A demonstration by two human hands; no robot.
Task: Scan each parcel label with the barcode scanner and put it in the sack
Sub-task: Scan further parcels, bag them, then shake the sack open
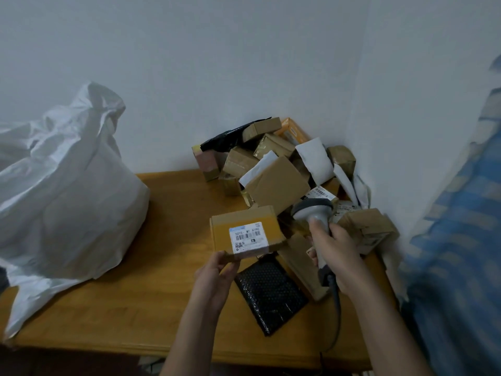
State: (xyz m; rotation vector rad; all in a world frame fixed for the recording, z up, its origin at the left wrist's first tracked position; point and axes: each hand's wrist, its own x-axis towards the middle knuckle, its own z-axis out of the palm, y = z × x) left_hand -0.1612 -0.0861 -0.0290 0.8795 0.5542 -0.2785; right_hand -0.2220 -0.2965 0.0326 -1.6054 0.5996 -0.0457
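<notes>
Pinching box (pixel 245 234) lower edge, left hand (pixel 217 278); right hand (pixel 339 256) grips scanner (pixel 314 215), seemingly beside box.

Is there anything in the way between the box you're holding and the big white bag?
Nothing visible blocks it. The left hand holds the cardboard box above the wooden table, and only bare tabletop lies between it and the white sack to the left. The parcel pile sits on the other side.

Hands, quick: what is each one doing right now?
Left hand: fingers pinch the near edge of the labelled cardboard parcel.
Right hand: fingers curl round the handle of the barcode scanner.
</notes>
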